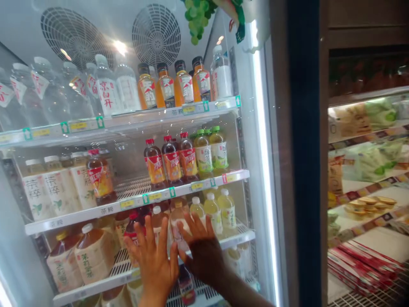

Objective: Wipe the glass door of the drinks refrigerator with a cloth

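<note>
My left hand [155, 264] is raised with its fingers spread, palm toward a lit drinks fridge. Beside it on the right, my right hand [204, 249] is also spread, its thumb close to the left thumb. Neither hand holds anything. Both overlap the lower bottles in view; whether they touch the glass cannot be told. Behind the fingers stand a red-labelled tea bottle [131, 230] and pale yellow bottles [212, 209] with white caps. Above them, on the middle shelf [191, 186], are red-capped tea bottles [172, 160] and green-capped bottles [219, 149].
Clear water bottles [107, 91] and orange drink bottles [183, 85] line the top shelf. Large tea bottles [92, 258] stand at lower left. A bright light strip [265, 149] and a dark frame [303, 149] edge the fridge; packaged goods [367, 264] fill the shelves at right.
</note>
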{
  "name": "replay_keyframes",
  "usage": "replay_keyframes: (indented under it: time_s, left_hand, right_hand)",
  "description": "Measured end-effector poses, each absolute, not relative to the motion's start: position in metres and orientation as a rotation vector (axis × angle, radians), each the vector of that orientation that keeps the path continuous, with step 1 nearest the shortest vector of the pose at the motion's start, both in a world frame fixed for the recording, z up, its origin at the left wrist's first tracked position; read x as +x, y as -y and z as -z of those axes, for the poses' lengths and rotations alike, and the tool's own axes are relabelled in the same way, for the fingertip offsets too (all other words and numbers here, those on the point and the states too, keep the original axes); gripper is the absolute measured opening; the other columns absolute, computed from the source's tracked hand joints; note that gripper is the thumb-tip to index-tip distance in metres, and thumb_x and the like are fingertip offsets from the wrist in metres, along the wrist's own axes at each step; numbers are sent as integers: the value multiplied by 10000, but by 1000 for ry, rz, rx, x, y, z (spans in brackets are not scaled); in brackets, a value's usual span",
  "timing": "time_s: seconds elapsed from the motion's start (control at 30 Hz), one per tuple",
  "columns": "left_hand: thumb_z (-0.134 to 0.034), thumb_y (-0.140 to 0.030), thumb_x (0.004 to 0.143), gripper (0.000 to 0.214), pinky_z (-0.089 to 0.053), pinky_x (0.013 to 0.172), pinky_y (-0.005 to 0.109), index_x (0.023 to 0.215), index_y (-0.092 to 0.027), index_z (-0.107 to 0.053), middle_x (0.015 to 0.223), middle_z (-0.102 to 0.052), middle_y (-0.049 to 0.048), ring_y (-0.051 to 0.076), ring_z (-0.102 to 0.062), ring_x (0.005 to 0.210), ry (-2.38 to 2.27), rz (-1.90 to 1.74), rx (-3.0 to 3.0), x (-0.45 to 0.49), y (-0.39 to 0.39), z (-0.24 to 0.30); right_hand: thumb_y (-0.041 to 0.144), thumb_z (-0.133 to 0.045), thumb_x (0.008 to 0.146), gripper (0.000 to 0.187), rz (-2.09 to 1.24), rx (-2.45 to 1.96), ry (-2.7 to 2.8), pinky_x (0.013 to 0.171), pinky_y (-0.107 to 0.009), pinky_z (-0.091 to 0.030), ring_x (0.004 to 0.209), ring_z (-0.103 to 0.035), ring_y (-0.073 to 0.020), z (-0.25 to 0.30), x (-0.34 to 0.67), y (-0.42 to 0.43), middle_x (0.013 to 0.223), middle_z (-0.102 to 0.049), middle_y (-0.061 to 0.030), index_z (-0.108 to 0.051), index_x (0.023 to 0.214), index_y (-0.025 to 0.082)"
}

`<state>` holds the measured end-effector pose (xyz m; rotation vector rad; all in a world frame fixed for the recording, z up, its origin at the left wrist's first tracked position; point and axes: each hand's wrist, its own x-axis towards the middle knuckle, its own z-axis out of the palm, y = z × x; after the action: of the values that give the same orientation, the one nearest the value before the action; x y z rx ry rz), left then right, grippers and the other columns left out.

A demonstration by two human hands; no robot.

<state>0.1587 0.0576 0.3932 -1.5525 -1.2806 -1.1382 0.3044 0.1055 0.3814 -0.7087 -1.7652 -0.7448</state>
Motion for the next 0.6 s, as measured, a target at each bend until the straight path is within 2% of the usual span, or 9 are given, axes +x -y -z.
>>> replay_keyframes:
  time_s: [0.13,0.2,0.37,0.43,0.6]
  left_hand:
    - [-548,-230,962,792,75,1246,684,1631,-350,-140,1740,17,39,328,73,1604,1263,1167,-1536,194,-69,-403]
    - [-542,-243,968,775,88,1247,673,1630,-344,-151,1741,22,36,323,81,1603,1246,1183,-1555,211,-73,-406]
    - [-525,-241,977,757,85,1257,652,1629,-344,-155,1741,10,27,315,70,1606,1234,1177,-1595,242,-81,-405]
    - [-529,-241,976,758,90,1258,649,1629,-342,-158,1741,8,27,317,70,1605,1224,1177,-1609,251,-84,-406]
    - [-537,-243,970,775,69,1253,673,1629,-352,-146,1740,16,38,333,69,1603,1203,1166,-1632,274,-90,-412]
  right_hand:
    - [398,-536,1002,838,738,-811,1715,1264,-667,-182,1597,-102,-337,-446,350,-130,1710,-155,-149,-68,1657,162]
    - [395,-513,1014,836,742,-833,1710,1259,-680,-175,1601,-39,-343,-452,367,-136,1724,-57,-138,-33,1657,157]
    - [427,-472,1027,775,803,-823,1706,1284,-632,-122,1601,-82,-340,-371,396,-135,1729,-57,-151,-131,1649,116]
    - [428,-458,1033,770,816,-837,1690,1287,-626,-105,1601,-72,-340,-366,409,-139,1730,-40,-150,-121,1650,113]
    - [399,-447,1041,847,732,-918,1597,1253,-698,-130,1589,28,-363,-454,439,-159,1713,127,-105,109,1644,187]
